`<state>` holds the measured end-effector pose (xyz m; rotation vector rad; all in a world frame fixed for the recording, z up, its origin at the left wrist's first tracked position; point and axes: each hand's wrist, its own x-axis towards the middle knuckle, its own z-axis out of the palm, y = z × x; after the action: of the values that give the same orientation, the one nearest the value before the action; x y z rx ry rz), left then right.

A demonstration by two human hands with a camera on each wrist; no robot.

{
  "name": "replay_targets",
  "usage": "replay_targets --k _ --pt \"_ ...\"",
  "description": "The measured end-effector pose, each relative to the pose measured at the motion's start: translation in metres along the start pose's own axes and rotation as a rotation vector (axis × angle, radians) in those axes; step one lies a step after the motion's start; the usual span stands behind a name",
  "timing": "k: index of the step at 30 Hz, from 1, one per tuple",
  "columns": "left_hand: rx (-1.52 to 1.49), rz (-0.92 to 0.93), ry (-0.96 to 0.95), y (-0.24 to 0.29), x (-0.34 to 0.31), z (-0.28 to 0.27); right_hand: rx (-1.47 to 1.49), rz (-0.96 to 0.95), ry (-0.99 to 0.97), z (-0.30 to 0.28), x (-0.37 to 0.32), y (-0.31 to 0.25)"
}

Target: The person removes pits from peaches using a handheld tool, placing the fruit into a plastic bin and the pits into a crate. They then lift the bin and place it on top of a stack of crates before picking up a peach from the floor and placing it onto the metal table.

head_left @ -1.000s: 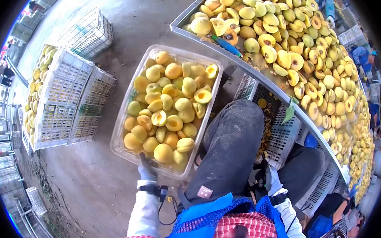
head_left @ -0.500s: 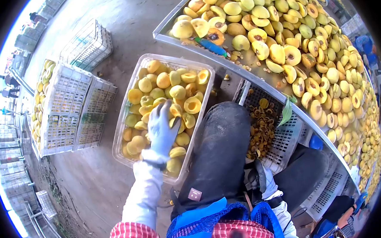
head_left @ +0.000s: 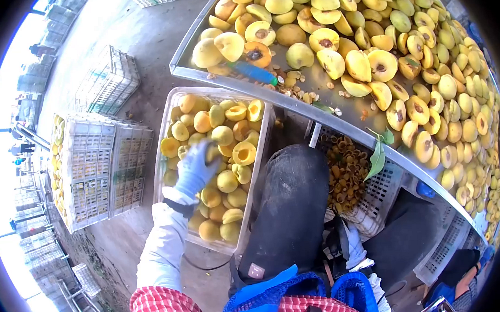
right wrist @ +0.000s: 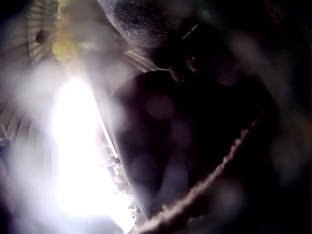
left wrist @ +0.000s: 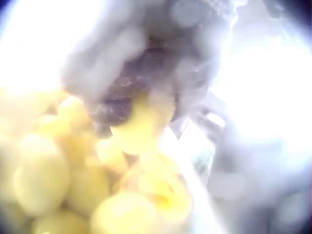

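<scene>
The gloved right hand [head_left: 353,246] rests low between the dark-trousered thighs; whether its fingers are apart or clamped on something, I cannot tell. Over the pale, translucent plastic crate [head_left: 261,150], the gloved left hand [head_left: 196,173] has its fingers curled around a smooth yellow fruit [left wrist: 139,131], a grip probably meant to keep it from slipping. The crate stands beside the knee, likely for easy reach. Beyond, a blue-handled tool [head_left: 254,74] (its tip is indistinct) lies inside the raised metal table edge [head_left: 229,85].
</scene>
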<state>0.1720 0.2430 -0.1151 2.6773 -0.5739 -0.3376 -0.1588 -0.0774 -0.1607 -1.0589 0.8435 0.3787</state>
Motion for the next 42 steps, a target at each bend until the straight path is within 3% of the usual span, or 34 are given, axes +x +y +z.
replay_targets --k 1,3,5,7,9,10,12,16,19,21,23,25,27,29,31,32,34,39,42 --pt "-0.018 0.032 0.204 0.001 0.015 -0.005 0.029 0.059 -0.029 0.007 -0.003 -0.009" --pt "0.117 0.072 0.377 -0.003 0.059 -0.011 0.022 0.039 0.023 0.007 0.005 0.001" --pt "0.411 0.186 0.415 -0.016 0.103 -0.006 0.062 0.029 0.049 0.006 0.012 0.008" --pt "0.605 0.094 0.289 -0.045 0.13 0.037 0.148 0.043 0.044 0.006 0.015 0.01" --pt "0.331 0.058 0.296 -0.057 0.135 0.059 -0.035 0.056 0.068 0.013 0.009 -0.01" --pt "0.306 0.039 0.188 -0.05 0.13 0.044 -0.123 0.065 0.078 0.016 0.007 -0.016" --pt "0.293 0.068 0.023 -0.048 0.119 0.021 0.076 0.072 0.071 0.014 0.013 -0.012" --pt "0.335 0.072 -0.004 -0.045 0.116 0.014 0.227 0.102 0.008 0.014 0.019 -0.006" --pt "0.342 -0.083 -0.104 -0.062 0.138 0.03 -0.262 -0.201 0.047 0.027 0.019 -0.012" --pt "0.263 -0.049 -0.087 -0.072 0.151 0.035 -0.554 -0.414 0.08 0.028 0.016 -0.019" --pt "0.207 0.012 -0.087 -0.094 0.168 0.043 -0.444 -0.322 0.071 0.028 0.013 -0.027" --pt "0.065 -0.001 -0.11 -0.092 0.159 0.036 0.062 0.086 0.018 0.027 0.006 -0.037" --pt "0.179 0.154 0.077 -0.088 0.141 0.033 0.161 0.032 0.018 0.027 0.004 -0.032" --pt "0.362 0.062 0.196 -0.04 0.111 0.021 0.202 0.015 0.026 0.028 0.004 -0.024" --pt "0.465 0.131 0.071 -0.021 0.097 0.025 0.16 0.035 0.028 0.028 0.005 -0.022" --pt "0.49 0.08 0.065 -0.023 0.103 0.033 0.013 0.104 0.043 0.026 0.008 -0.026" --pt "0.605 0.077 -0.006 -0.028 0.121 0.037 -0.054 0.034 0.065 0.032 0.008 -0.027" --pt "0.625 0.06 -0.11 -0.038 0.136 0.03 0.067 0.062 0.067 0.028 0.008 -0.029" --pt "0.483 -0.027 0.052 -0.041 0.131 0.03 0.085 0.056 -0.006 0.025 0.007 -0.031"
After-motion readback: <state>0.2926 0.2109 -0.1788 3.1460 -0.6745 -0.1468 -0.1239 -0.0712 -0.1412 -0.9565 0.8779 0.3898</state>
